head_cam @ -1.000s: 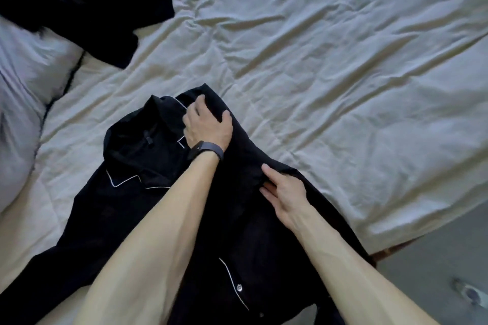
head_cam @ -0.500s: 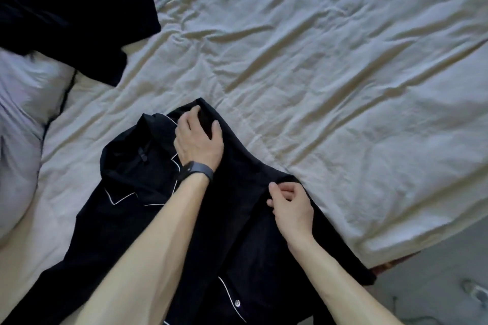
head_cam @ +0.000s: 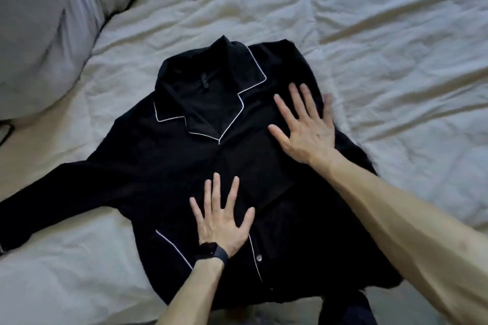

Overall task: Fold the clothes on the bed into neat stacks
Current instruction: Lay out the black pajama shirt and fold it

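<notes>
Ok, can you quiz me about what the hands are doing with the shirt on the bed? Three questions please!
1. True or false: the left hand and the right hand both lie flat and open on the black shirt.
2. Pick one: the dark watch is on which wrist? A) left B) right C) neither
3. Fill the gap: the edging along the shirt's collar is ____.

Key: 1 true. 2 A. 3 white.
</notes>
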Demonstrator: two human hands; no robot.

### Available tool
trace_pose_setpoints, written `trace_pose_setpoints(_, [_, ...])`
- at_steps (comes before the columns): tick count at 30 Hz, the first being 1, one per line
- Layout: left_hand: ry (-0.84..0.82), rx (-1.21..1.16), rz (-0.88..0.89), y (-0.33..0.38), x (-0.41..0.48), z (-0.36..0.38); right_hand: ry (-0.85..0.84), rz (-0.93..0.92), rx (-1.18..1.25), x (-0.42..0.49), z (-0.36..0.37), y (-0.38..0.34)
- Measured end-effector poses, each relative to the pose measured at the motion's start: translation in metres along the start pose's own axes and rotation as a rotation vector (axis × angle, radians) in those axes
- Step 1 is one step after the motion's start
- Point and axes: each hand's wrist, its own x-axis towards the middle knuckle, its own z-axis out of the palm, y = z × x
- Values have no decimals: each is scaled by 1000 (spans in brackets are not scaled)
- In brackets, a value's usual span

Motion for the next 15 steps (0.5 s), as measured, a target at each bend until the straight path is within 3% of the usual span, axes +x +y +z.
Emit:
trace_pose_setpoints(3, [20, -56, -39, -34, -17, 6, 96, 48, -7, -35, 9, -39])
trace_pose_setpoints(6, [56, -64, -65, -76, -43, 22, 136, -132, 48, -94, 27, -107])
trace_pose_setpoints(10, [83, -11, -24, -126, -76, 46, 25, -295, 33, -149, 65, -180])
trace_pose_setpoints(15, [106, -82, 73, -151, -93, 50, -108, -304, -130, -161, 73, -183])
